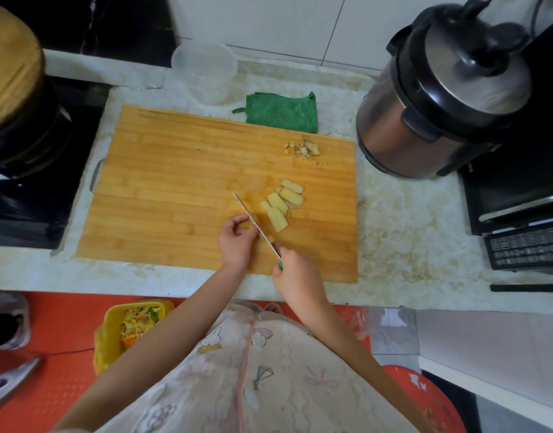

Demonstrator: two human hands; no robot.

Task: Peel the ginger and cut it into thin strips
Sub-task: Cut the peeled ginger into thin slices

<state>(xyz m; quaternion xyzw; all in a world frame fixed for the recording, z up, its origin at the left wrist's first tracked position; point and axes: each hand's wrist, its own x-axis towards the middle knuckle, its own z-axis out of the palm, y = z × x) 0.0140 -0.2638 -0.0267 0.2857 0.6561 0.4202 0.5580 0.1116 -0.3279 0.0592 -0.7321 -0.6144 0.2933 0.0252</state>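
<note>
- One bamboo cutting board (175, 182) lies on the marble counter (409, 229), and all the ginger sits on its right half.
- The ginger slices (277, 219) lie in one overlapping fan just right of the blade. Five pale, peeled slices can be counted clearly, and thinner ones are tucked under them, so the exact number cannot be told.
- One small heap of ginger peel (301, 148) sits near the board's far right corner, well apart from the slices.
- One knife (253, 218) rests slanted across the board with its tip pointing away from the person, and its green handle shows just at the right hand.
- The right hand (295, 276) has its fingers wrapped tightly round the knife handle.
- The left hand (237, 239) sits against the left side of the blade with its fingers curled under. A small yellowish bit shows at the blade beside it, but whether the hand grips any ginger cannot be told.
- One folded green cloth (283, 112) lies beyond the board's far edge.
- One clear plastic container (205, 70) stands behind the cloth, to its left.
- One pressure cooker (441, 98) stands to the right of the board.
- One yellow bin (109, 335) on the red floor holds vegetable scraps.
</note>
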